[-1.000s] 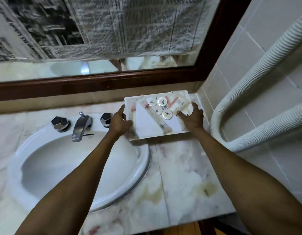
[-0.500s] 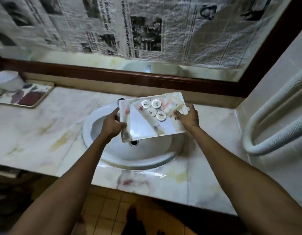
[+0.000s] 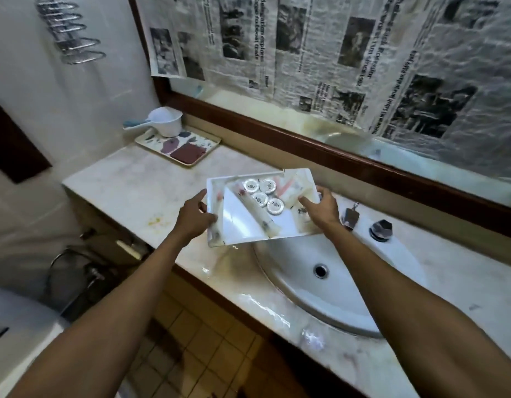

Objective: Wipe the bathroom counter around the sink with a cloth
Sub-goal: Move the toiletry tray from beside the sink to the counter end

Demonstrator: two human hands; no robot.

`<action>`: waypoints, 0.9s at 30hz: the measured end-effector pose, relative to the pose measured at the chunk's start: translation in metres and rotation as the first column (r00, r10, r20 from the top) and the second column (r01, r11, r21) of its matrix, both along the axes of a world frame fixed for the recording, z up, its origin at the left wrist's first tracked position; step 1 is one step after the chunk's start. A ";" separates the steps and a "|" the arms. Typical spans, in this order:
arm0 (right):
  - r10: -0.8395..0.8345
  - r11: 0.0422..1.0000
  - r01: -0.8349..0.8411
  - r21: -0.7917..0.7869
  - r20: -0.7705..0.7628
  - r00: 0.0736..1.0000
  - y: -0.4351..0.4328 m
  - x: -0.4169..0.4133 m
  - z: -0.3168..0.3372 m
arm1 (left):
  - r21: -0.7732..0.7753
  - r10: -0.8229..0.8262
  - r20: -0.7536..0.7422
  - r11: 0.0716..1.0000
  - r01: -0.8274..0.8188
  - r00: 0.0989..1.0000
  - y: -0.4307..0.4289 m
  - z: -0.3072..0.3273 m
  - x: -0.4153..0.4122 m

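A white rectangular tray [image 3: 237,222] hangs in the air over the left rim of the oval white sink [image 3: 343,285]. It carries several round silver-lidded jars [image 3: 261,193] and wrapped toiletries. My left hand [image 3: 194,215] grips the tray's left edge and my right hand [image 3: 320,208] grips its right edge. The marble counter [image 3: 139,185] spreads to the left of the sink and shows yellowish stains. No cloth is in view.
A patterned tray [image 3: 185,152] with a white scoop [image 3: 165,122] sits at the counter's far left corner. The faucet [image 3: 350,216] and a dark knob [image 3: 380,229] stand behind the sink. Newspaper covers the wood-framed mirror [image 3: 334,64]. Tiled floor lies below the counter's front edge.
Both hands have lifted the white tray from the counter's right side and carried it leftward across the sink. My view has swung left, bringing the left counter end into sight.
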State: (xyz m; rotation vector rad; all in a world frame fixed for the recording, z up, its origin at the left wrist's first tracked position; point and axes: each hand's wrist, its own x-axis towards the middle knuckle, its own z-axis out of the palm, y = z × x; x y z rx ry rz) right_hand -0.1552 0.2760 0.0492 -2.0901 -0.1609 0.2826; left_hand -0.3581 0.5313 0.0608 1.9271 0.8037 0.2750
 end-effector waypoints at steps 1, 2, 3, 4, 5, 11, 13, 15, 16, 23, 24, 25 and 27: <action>0.027 1.000 -0.027 -0.009 -0.009 1.000 0.025 -0.006 0.001 | 0.008 0.014 -0.005 1.000 -0.014 1.000 0.022 0.001 -0.009; 0.057 0.998 -0.057 -0.021 -0.014 0.998 0.050 -0.010 0.000 | 0.019 0.026 -0.009 0.999 -0.026 1.000 0.043 0.003 -0.018; 0.083 0.996 -0.083 -0.034 -0.022 0.996 0.074 -0.011 -0.003 | 0.033 0.041 -0.017 0.999 -0.040 0.999 0.065 0.003 -0.026; 0.107 0.994 -0.107 -0.036 -0.019 0.994 0.097 -0.018 -0.001 | 0.045 0.056 -0.022 0.997 -0.055 0.998 0.085 0.004 -0.034; 0.123 0.992 -0.124 -0.038 -0.018 0.992 0.119 -0.023 0.000 | 0.054 0.072 -0.029 0.996 -0.070 0.997 0.104 0.004 -0.043; 0.266 0.960 -0.268 -0.084 -0.042 0.963 0.235 -0.040 -0.009 | 0.066 0.188 -0.055 0.981 -0.185 0.981 0.202 -0.008 -0.084; 0.306 0.945 -0.309 -0.109 -0.044 0.951 0.266 -0.044 -0.014 | 0.068 0.226 -0.073 0.973 -0.222 0.971 0.227 -0.015 -0.094; 0.337 0.932 -0.342 -0.122 -0.055 0.940 0.295 -0.046 -0.020 | 0.059 0.264 -0.093 0.964 -0.259 0.960 0.249 -0.023 -0.103; 0.353 0.925 -0.358 -0.125 -0.064 0.933 0.309 -0.045 -0.024 | 0.051 0.280 -0.103 0.960 -0.276 0.954 0.259 -0.027 -0.105; 0.464 0.869 -0.475 -0.138 -0.103 0.880 0.405 -0.026 -0.047 | 0.028 0.360 -0.173 0.932 -0.361 0.917 0.322 -0.054 -0.108; 0.480 0.860 -0.491 -0.141 -0.106 0.871 0.419 -0.023 -0.051 | 0.041 0.363 -0.175 0.931 -0.362 0.915 0.331 -0.057 -0.107; 0.500 0.847 -0.512 -0.146 -0.108 0.859 0.432 -0.020 -0.054 | 0.063 0.365 -0.183 0.931 -0.359 0.913 0.340 -0.058 -0.106; 0.535 0.823 -0.549 -0.146 -0.125 0.835 0.457 -0.016 -0.059 | 0.107 0.373 -0.218 0.928 -0.357 0.902 0.355 -0.062 -0.106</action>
